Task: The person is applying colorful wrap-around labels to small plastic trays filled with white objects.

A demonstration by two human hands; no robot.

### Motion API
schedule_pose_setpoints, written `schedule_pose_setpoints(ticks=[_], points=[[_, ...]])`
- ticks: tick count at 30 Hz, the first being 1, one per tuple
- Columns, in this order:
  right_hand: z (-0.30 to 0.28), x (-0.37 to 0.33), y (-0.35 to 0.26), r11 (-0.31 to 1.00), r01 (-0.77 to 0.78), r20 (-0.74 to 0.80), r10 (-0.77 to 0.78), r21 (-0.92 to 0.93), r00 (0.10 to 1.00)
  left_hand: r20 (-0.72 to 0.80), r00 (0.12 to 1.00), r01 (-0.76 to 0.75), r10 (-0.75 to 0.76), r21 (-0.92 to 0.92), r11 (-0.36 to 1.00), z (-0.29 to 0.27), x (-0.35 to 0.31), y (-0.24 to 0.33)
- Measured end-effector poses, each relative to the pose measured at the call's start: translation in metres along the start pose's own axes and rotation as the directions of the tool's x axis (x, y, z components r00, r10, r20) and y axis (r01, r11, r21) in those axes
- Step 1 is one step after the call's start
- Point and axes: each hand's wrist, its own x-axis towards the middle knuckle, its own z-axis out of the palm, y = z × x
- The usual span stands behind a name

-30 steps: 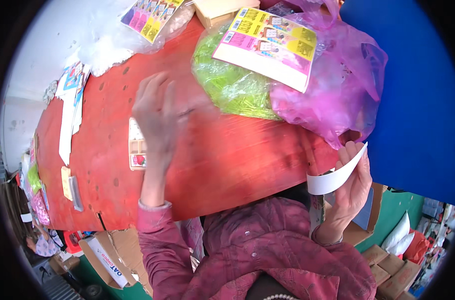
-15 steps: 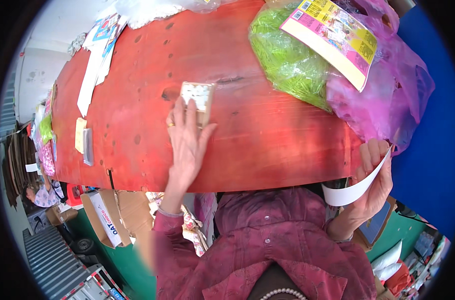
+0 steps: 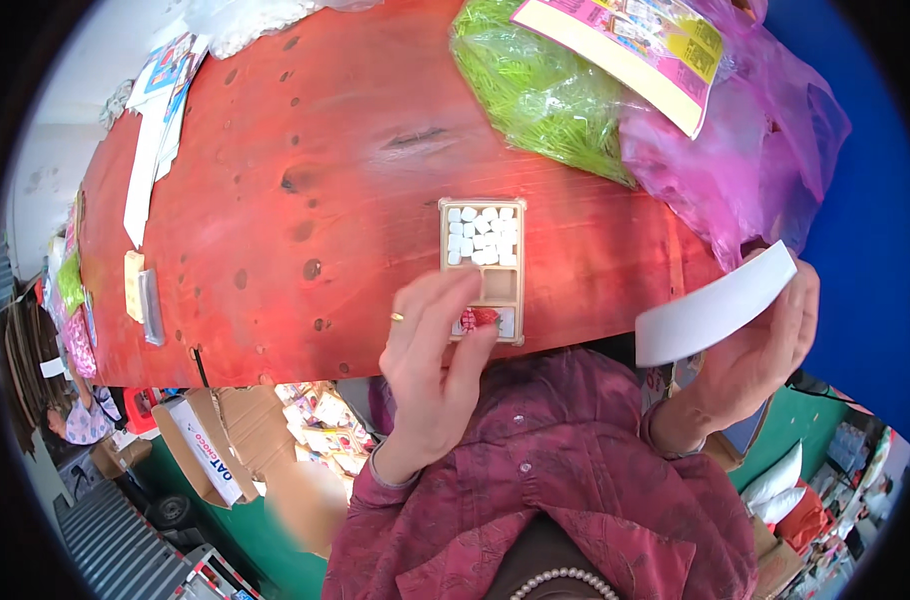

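A small beige tray (image 3: pixel 520 275) with compartments lies on the red table near its front edge. Small white blocks (image 3: pixel 483 236) fill its far section, and the nearest one holds a piece with a red strawberry picture (image 3: pixel 486 320). My left hand (image 3: pixel 430 350) is over the tray's near left side, thumb and fingers apart, hiding part of that corner. Whether its fingertips touch the tray I cannot tell. At the right, off the table's front edge, my right hand (image 3: pixel 765 340) grips a curved white paper strip (image 3: pixel 710 308); the strip covers some of the fingers.
Clear and purple plastic bags (image 3: pixel 745 150) with green strands and a printed sheet (image 3: pixel 665 70) rest at the far right. Papers (image 3: pixel 155 150) and two small blocks (image 3: pixel 143 298) lie left. Below the table is an open carton (image 3: pixel 210 440) beside wrapped packets (image 3: pixel 325 425).
The tray has moved toward me and to the right in the picture, and my left hand has come off its middle to its near left side. My right hand has turned, still holding the strip.
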Motion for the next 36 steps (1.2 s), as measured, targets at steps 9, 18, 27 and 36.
schedule_pose_setpoints(ticks=[9, 18, 27, 36], points=[[0.050, -0.040, 0.020, 0.740, 0.636, 0.743, -0.296, -0.219, 0.600, 0.344, 0.928, 0.367, -0.144, -0.912, 0.183, 0.010, -0.010, 0.025], [0.042, -0.034, 0.019, 0.768, 0.506, 0.853, 0.097, -0.391, 0.513, 0.263, 0.885, 0.306, -0.384, -0.951, 0.053, 0.010, -0.015, 0.001], [0.019, -0.049, 0.036, 0.804, 0.022, 0.674, 0.483, -0.594, 0.559, -0.050, 0.843, 0.205, -0.535, -0.890, 0.406, 0.001, -0.024, -0.011], [0.034, -0.060, 0.052, 0.754, -0.153, 0.450, 0.528, -0.639, 0.720, -0.316, 0.740, 0.272, -0.594, -0.667, 0.694, 0.014, -0.021, -0.023]])
